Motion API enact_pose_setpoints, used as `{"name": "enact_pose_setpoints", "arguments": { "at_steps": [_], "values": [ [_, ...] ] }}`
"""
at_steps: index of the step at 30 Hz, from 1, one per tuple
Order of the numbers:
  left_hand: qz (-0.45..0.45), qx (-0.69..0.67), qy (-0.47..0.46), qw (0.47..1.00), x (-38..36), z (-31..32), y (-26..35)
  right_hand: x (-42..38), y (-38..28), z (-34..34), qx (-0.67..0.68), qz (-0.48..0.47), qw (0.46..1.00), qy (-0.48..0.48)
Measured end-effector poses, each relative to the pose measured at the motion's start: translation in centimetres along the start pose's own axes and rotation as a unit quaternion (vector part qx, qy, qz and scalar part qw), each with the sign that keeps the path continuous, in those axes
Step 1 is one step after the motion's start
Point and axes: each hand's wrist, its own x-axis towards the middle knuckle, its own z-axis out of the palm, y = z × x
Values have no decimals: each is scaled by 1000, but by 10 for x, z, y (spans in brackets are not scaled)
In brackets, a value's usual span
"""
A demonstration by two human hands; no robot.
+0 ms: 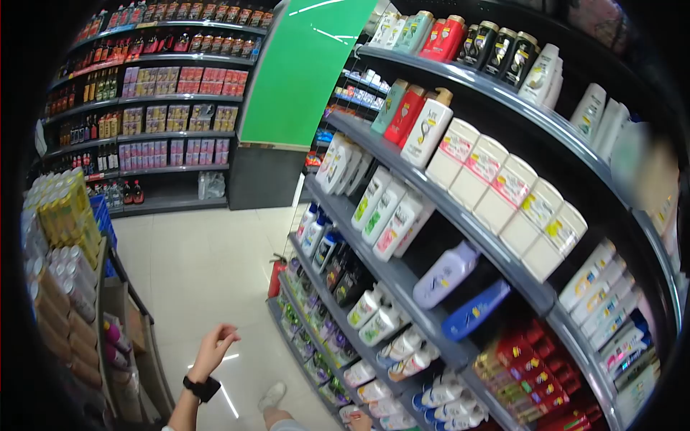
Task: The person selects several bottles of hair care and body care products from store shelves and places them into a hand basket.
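My left hand (pixel 214 352), with a dark watch (pixel 202 388) on its wrist, hangs over the aisle floor. Its fingers are loosely bent and nothing is in them. Only a small part of my right hand (pixel 359 421) shows at the bottom edge, beside white bottles (pixel 377 391) on the lower right shelves; its fingers are mostly cut off. Higher on that rack, a lilac bottle (pixel 447 274) and a blue bottle (pixel 474 310) lean at a tilt. A white pump bottle (pixel 427 131) stands next to several cream-coloured packs (pixel 492 176).
Left of the aisle, a shelf holds cans (pixel 73 280) and yellow packs (pixel 66 212). Ahead stand drink shelves (pixel 165 59) and a green panel (pixel 302 72). A red fire extinguisher (pixel 276 275) is by the rack's end. My shoe (pixel 272 396) rests on the tiled floor (pixel 190 266).
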Motion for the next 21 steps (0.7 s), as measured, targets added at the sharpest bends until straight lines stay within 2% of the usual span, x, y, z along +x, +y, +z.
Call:
{"name": "enact_pose_setpoints", "arguments": {
  "at_steps": [1, 2, 3, 4, 5, 7, 8, 9, 11, 12, 15, 16, 17, 19, 20, 21],
  "values": [
    [43, 24, -37, 998, 49, 12, 23, 20, -46, 3, 156, 51, 986, -6],
    [86, 50, -74, 992, 98, 26, 60, 59, -62, 4, 50, -7, 999, -12],
    [113, 46, -92, 988, 147, 48, 102, 103, -77, 0, 52, -13, 998, -9],
    [133, 51, -123, 982, 186, 63, 146, 133, -122, 1, 23, -6, 1000, -21],
    [214, 7, -131, 968, 239, 86, 146, 161, -168, -1, -7, 1, 999, -33],
    [366, 31, -114, 923, 317, 120, 217, 218, -210, -1, 73, 30, 994, -72],
    [399, 16, -101, 911, 351, 136, 238, 238, -254, -13, 15, 65, 989, -128],
    [430, -1, -89, 899, 381, 151, 254, 241, -272, -9, 25, 70, 990, -122],
    [442, -53, -63, 893, 424, 178, 286, 265, -295, -11, -33, -15, 986, -165],
    [445, -58, -69, 891, 443, 188, 300, 286, -272, 7, -36, -60, 983, -171],
    [435, -80, -94, 892, 478, 221, 324, 309, -241, 21, -18, 1, 978, -208],
    [429, -86, -114, 892, 489, 234, 331, 286, -287, 6, -110, -31, 982, -149],
    [424, -91, -134, 891, 499, 248, 337, 292, -261, 19, 12, 5, 991, -136],
    [432, -115, -135, 884, 516, 278, 340, 281, -282, 5, -6, 27, 993, -113],
    [449, -86, -109, 883, 520, 286, 344, 279, -270, 15, 1, 4, 999, -52],
    [465, -59, -81, 880, 524, 294, 346, 275, -259, 26, -14, 26, 1000, -6]
  ]
}}
